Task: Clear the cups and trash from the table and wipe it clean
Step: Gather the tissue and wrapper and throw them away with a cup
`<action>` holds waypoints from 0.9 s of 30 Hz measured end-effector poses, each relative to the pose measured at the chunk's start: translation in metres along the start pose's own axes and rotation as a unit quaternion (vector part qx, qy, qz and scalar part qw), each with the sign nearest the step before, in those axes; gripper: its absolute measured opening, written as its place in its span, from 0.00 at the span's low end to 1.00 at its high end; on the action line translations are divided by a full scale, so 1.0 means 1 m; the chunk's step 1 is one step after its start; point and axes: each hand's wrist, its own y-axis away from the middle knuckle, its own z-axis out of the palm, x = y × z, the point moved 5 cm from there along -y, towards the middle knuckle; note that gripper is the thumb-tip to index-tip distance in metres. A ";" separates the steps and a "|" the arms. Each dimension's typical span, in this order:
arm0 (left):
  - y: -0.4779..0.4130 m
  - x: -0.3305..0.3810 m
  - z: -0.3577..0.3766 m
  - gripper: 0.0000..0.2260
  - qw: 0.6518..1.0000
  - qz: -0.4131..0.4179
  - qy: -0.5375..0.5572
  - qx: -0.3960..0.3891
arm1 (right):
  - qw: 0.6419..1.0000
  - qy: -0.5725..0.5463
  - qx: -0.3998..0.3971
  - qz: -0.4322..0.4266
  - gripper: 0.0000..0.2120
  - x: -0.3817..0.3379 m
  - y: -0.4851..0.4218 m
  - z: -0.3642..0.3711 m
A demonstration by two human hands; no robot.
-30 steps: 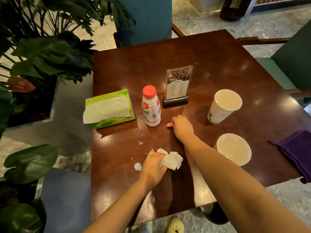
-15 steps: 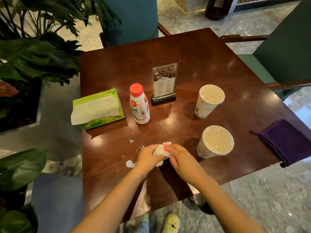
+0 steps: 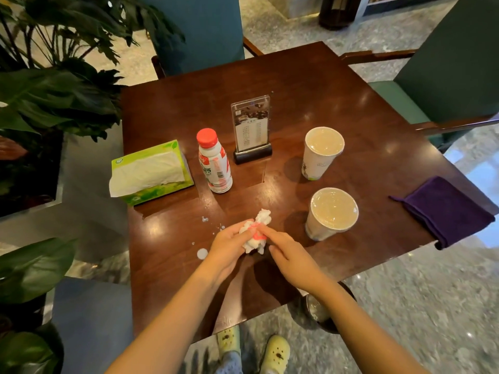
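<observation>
Over the near part of the dark wooden table, my left hand grips a crumpled white tissue with a small pink scrap pressed into it. My right hand pinches the same wad from the right. White drops and a small puddle lie on the wood just left of my left hand. Two sealed paper cups stand to the right, one near and one farther. A white bottle with a red cap stands upright behind my hands. A folded purple cloth rests at the table's right edge.
A green tissue box sits at the left edge. An upright menu stand is mid-table. Large plants crowd the left side. Teal chairs stand behind and to the right. My feet in yellow clogs show below.
My right hand picked the pink scrap up from near the bottle and brought it back to the tissue. My left hand lifted the wad off the table; both hands now hold it.
</observation>
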 end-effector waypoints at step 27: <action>-0.007 0.012 0.052 0.10 0.993 0.029 -0.112 -0.010 | 0.973 0.150 0.143 0.100 0.44 0.026 0.021 -0.148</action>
